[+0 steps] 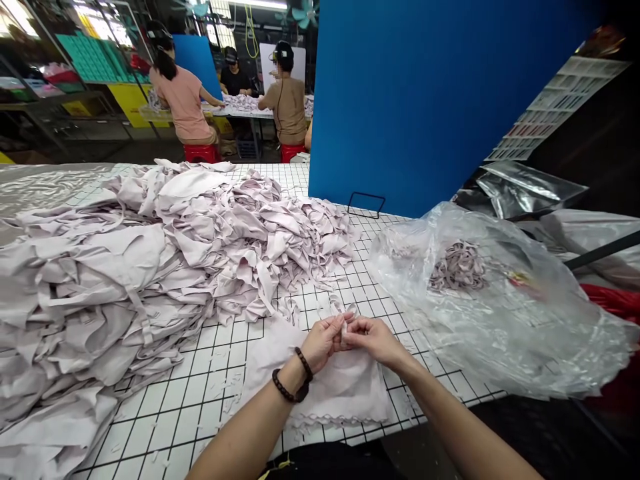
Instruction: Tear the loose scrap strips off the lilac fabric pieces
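Observation:
A pale lilac garment (345,390) with thin straps and a wavy hem lies spread on the grid-lined table in front of me. Above its upper edge, my left hand (325,337) and my right hand (371,339) meet fingertip to fingertip. Both pinch a small strip of the pale fabric, which looks like part of the garment's strap. The exact piece is mostly hidden by my fingers. Two dark beaded bracelets (291,385) circle my left wrist. Small fabric scraps are scattered around the garment.
A large heap of similar garments (200,240) covers the table's left and back. On the right lies a clear plastic bag (500,320) with a bundle of strips (459,267) inside. A blue panel (410,100) stands behind. Several people sit at another table beyond.

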Motion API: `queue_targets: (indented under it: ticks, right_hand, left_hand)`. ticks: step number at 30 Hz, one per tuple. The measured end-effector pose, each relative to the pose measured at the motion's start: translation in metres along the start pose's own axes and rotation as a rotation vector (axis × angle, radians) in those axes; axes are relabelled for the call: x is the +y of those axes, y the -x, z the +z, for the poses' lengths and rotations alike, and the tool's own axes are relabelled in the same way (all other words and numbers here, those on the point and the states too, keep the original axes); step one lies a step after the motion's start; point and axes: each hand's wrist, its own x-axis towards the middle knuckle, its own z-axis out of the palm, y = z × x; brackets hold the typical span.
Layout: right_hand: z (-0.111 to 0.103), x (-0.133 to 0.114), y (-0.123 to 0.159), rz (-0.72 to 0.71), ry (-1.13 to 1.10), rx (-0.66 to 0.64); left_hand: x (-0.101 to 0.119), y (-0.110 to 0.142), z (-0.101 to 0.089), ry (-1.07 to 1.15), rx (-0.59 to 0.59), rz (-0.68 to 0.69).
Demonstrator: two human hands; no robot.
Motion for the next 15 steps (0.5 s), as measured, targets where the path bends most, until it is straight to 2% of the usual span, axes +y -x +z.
queue_targets:
  ticks: [2, 3, 7, 9, 11, 15]
  right_hand:
    - [-0.004, 0.000, 0.001, 0.081, -0.162, 0.021]
    - [-0.005, 0.000, 0.002, 0.114, -0.220, 0.041]
    - [-0.002, 0.004, 0.006, 0.196, -0.401, 0.096]
    - [0.003, 0.007, 0.007, 0.236, -0.461, 0.115]
    - [0.008, 0.009, 0.007, 0.267, -0.481, 0.104]
    - [0.014, 0.011, 0.006, 0.271, -0.447, 0.033]
  left_hand:
    - [0.008, 0.004, 0.001, -0.136, 0.023, 0.042]
    - [0.013, 0.008, 0.001, -0.275, 0.055, 0.078]
    - [0.025, 0.030, -0.002, -1.105, 0.215, 0.282]
    - [0.023, 0.040, -0.004, -1.392, 0.259, 0.309]
    - [0.017, 0.047, -0.005, -1.520, 0.281, 0.269]
    - [0.006, 0.051, -0.006, -1.528, 0.286, 0.262]
